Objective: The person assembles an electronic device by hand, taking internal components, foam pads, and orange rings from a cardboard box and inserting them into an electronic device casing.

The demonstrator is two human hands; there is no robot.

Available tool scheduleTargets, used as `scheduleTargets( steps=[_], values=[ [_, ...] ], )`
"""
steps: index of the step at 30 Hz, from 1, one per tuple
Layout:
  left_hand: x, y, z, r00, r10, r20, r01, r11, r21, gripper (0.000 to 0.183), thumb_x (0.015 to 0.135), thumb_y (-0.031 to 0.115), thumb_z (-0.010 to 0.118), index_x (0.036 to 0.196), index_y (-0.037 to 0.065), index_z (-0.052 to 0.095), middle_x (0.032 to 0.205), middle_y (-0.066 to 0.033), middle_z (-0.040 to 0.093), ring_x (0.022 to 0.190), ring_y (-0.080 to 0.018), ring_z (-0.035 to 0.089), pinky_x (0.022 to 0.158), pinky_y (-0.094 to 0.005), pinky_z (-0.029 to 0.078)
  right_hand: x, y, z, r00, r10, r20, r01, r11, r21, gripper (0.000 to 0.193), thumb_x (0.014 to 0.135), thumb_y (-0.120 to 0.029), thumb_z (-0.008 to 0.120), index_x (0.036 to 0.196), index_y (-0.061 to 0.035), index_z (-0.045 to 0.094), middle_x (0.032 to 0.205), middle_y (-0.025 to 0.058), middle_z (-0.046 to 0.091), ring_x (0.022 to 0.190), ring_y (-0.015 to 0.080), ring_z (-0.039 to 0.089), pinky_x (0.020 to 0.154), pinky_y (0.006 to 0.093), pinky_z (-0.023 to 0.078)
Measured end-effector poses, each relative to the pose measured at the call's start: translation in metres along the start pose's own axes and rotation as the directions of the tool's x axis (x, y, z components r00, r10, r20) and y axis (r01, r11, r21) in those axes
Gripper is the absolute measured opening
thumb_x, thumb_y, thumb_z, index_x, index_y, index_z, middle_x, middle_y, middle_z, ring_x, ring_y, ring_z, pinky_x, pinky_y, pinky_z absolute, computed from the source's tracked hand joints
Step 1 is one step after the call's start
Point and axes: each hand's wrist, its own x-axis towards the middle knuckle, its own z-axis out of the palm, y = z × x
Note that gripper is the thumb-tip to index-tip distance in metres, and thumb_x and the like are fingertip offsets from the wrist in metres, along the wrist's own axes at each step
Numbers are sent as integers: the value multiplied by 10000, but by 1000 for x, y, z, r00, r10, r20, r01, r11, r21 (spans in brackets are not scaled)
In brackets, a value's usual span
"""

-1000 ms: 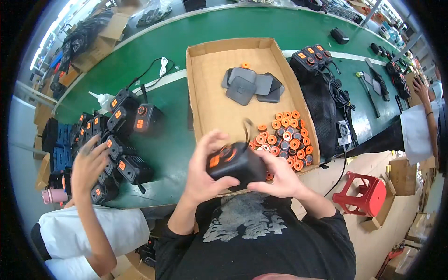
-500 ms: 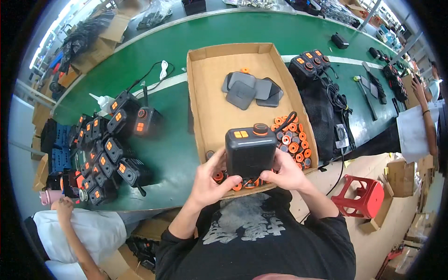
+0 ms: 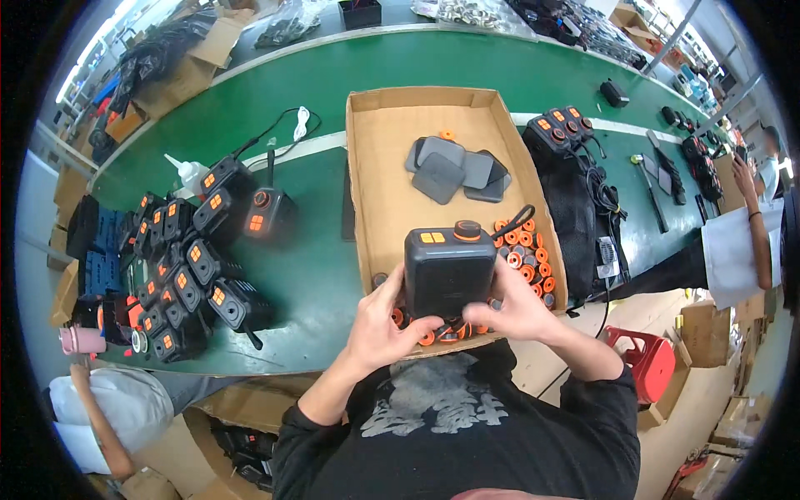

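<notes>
Both my hands grip a black box-shaped device with orange buttons and a round orange-rimmed knob on its top edge; a short black strap loop sticks out at its right. My left hand holds its left side, my right hand its right side, thumbs at the lower front. Beneath it is a shallow cardboard tray. In the tray lie several dark grey rounded-square pads and many orange-and-black round knobs, heaped at the right and along the near edge, partly hidden by my hands.
Similar black devices crowd the green table at left, beside a white squeeze bottle. Right of the tray are three more devices, a black mesh bag and cables. A red stool stands on the floor. Co-workers sit left and right.
The view has shifted slightly. The device stays upright between both hands, with little change in grip. The co-worker at left has moved an arm near the pink cup.
</notes>
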Motion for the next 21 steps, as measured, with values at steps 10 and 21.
scheduleTargets(
  steps=[10, 21],
  values=[
    [-11, 8, -48, 919, 225, -325, -129, 948, 292, 593, 848, 167, 677, 1344, -56, 440, 1137, -181, 635, 926, -243, 645, 803, -335, 514, 148, 1, -68, 994, 110, -21, -112, 982, -151, 592, 916, -397, 618, 1283, 49, 487, 928, 61, 638, 697, 78, 572, 602, 239, 482],
    [-48, -6, -68, 857, 167, -488, 63, 905, 420, 487, 787, 68, 692, 1240, -9, 528, 1227, -171, 558, 1084, -331, 546, 920, -395, 443, 392, 119, -152, 883, 160, -442, -332, 878, -345, 642, 888, -451, 637, 1173, 116, 544, 971, 158, 648, 703, 197, 650, 582, 298, 541]
  ],
)
